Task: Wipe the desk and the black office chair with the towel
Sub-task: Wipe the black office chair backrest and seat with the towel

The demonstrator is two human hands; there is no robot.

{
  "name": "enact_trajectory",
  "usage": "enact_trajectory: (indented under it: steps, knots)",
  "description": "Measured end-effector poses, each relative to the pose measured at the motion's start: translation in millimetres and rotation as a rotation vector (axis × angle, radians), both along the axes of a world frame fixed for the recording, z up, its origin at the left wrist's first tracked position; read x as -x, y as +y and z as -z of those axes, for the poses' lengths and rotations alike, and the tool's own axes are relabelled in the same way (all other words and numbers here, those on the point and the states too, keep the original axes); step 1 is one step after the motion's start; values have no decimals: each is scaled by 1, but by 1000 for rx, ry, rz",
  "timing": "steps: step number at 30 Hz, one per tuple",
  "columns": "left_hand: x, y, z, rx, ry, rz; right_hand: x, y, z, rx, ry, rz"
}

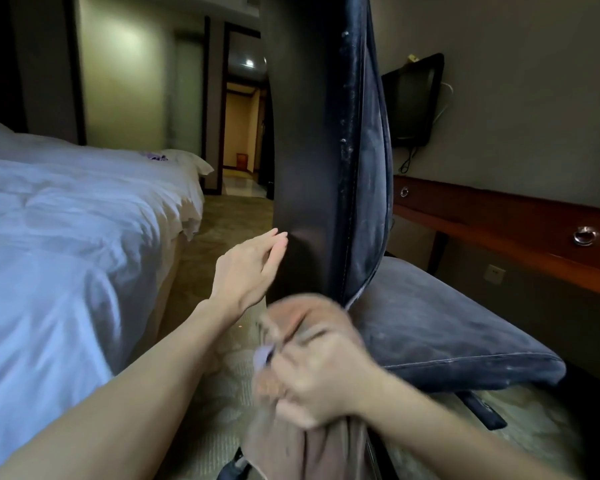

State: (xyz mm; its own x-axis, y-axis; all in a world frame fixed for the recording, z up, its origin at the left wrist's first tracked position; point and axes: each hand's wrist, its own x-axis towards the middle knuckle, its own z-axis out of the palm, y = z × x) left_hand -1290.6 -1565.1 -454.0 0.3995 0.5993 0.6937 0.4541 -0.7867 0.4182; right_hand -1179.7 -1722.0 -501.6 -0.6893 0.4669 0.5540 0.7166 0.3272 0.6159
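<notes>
Brown cloth towel (pixel 309 452) sits bunched in the right hand (pixel 326 372), whose fingers are curled tightly around it. Part of the cloth bulges above the knuckles and the rest hangs below the fist. Hand and towel are both blurred. The bulging top of the towel is at the lower end of the black high-backed office chair (pixel 309 150), just where the backrest meets the seat; the blur hides whether it presses on the surface.

Up and to the left of the right hand, the left hand (pixel 246 271) has its fingers straight and close together. Its fingertips (pixel 281 242) are at the smooth back face of the backrest and seem to touch it. It holds nothing.

The worn grey-blue seat cushion (pixel 440 323) stretches away to the right of the right hand, and the backrest's stitched edge is scuffed with pale flecks. Beyond the seat, farther right of that hand, the reddish-brown wooden desk (pixel 499 216) runs along the wall, with a round metal drawer pull (pixel 584 236) on its front. A dark flat screen (pixel 413 98) hangs on the wall above the desk. Left of the left hand lies a bed with rumpled white bedding (pixel 66 220), and patterned beige carpet (pixel 219 223) covers the floor beneath both forearms.
</notes>
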Motion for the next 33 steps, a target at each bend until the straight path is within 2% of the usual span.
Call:
enact_trajectory:
  steps: [1, 3, 4, 5, 7, 9, 11, 13, 15, 17, 19, 22, 25, 29, 33]
  knots:
    - [-2, 2, -1, 66, -56, 27, 0, -3, -26, -66, 28, -25]
    - [-4, 1, -3, 332, -196, 127, -3, -10, -84, -201, -7, -12]
    - [-6, 2, -3, 364, -226, 106, -6, -12, -112, -250, -45, 18]
    - [-6, 3, -5, 334, -240, 78, -8, -14, -140, -274, -82, 50]
    - [-7, -2, -11, 161, -105, -21, -13, -13, -183, -278, -136, 111]
    - [-9, -6, -17, 126, -97, -20, -15, -6, -203, -252, -169, 170]
    - [-10, 2, -17, 183, -181, 1, -15, 5, -198, -200, -198, 157]
    - [-9, 14, -11, 180, -174, 8, -15, 11, -170, -138, -152, 52]
    - [-5, 22, -3, 155, -114, 9, -20, 14, -122, -46, -58, -80]
    - [-2, 23, 0, 225, -101, 55, -23, 13, -61, 105, 64, -160]
    - [1, 17, -1, 341, -72, 64, -21, 11, -2, 296, 156, -156]
    - [7, 18, 2, 343, -90, 106, -15, 12, 48, 387, 167, -112]
    - [10, 17, -7, 305, -131, 103, -9, 16, 50, 253, 49, -63]
    - [-5, -3, -35, 204, -203, 286, 8, 15, 16, 63, 140, -196]
    - [-24, -6, -46, 338, -323, 389, -1, -2, -39, -106, 206, -196]
